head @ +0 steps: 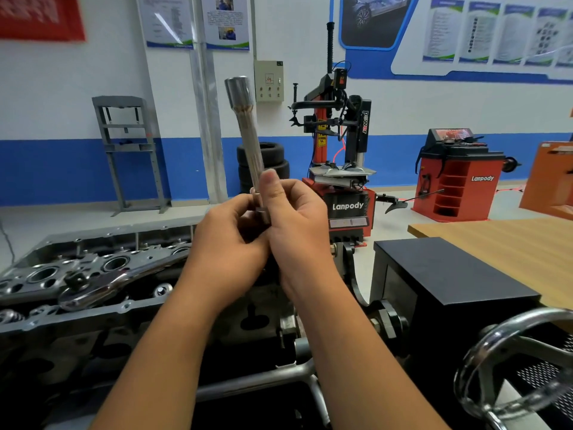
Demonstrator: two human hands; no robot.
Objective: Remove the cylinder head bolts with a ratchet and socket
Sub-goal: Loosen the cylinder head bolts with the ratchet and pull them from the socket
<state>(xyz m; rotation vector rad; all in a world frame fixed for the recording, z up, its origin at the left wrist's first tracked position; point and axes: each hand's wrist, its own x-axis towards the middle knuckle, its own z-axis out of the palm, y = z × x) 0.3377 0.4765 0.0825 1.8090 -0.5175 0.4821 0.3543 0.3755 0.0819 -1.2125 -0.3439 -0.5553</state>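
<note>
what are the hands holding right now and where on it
Both the left hand and right hand grip the lower end of a long extension bar, its wider end pointing up. The ratchet lies unheld on the cylinder head.

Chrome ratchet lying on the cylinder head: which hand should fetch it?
Left hand: the chrome ratchet lies on its side, while the right hand can keep holding the long steel extension bar.
</note>
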